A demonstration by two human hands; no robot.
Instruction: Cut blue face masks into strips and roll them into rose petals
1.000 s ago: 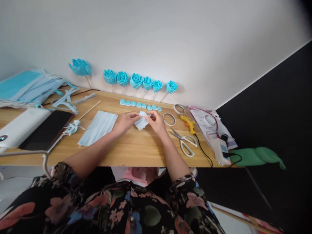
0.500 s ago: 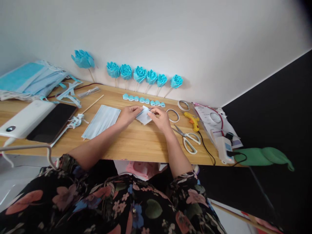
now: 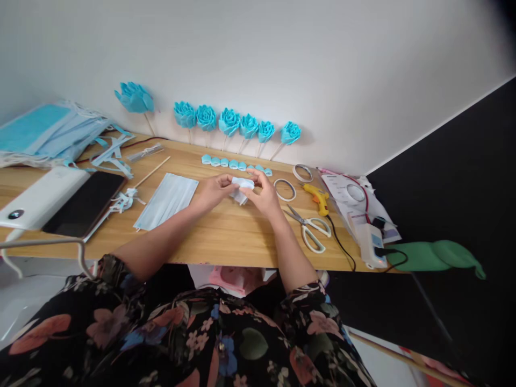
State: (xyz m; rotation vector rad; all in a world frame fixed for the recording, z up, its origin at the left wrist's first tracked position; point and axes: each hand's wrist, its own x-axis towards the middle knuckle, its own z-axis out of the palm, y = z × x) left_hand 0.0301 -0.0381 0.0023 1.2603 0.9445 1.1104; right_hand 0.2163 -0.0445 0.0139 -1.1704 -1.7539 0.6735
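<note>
A small pale piece of face-mask fabric is held above the middle of the table, its edge bent over. My left hand pinches its left side between thumb and fingers. On the other side my right hand grips it, thumb beneath and index finger above. Just behind the hands runs a row of small rolled blue pieces. To the left of my left forearm lies a flat light-blue face mask. White-handled scissors rest open to the right of my right hand.
Several blue fabric flowers on sticks lean against the wall. A yellow glue gun and tape rolls lie right. At left are a mask stack, a dark phone and a white device. A power strip sits at the right edge.
The fabric piece has been folded or curled over at its top edge. My right fingers have shifted up around it, and both hands remain in nearly the same place.
</note>
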